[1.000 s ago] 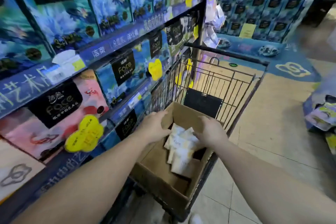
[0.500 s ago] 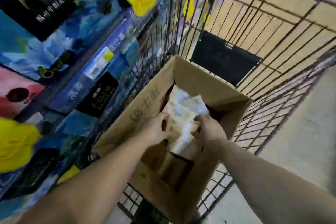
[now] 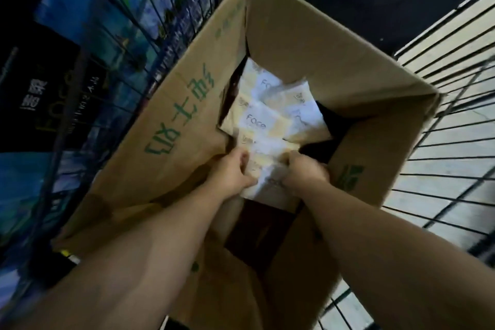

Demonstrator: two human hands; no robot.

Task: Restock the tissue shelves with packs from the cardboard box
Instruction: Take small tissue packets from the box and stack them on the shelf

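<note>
Tissue packs, pale cream-and-white soft plastic sachets printed "Face" [image 3: 270, 115], lie loose in a heap deep inside the open brown cardboard box with green lettering [image 3: 171, 126]; the box stands in a black wire shopping cart [image 3: 442, 158]. Both hands are down in the box: the left hand [image 3: 230, 171] has its fingers curled round the near-left edge of the nearest pack [image 3: 263, 169], and the right hand [image 3: 302, 171] clenches the same pack's right side; whether a second pack is caught beneath the fingers I cannot tell. Beyond the fingertips several more packs remain, overlapping; past the cart wire, left of the left hand, the blue and black shelved tissue packets [image 3: 88, 29] show blurred. Judging by this, restocking is midway at best; a pick is in hand, and a fair pile is left to shelve.
</note>
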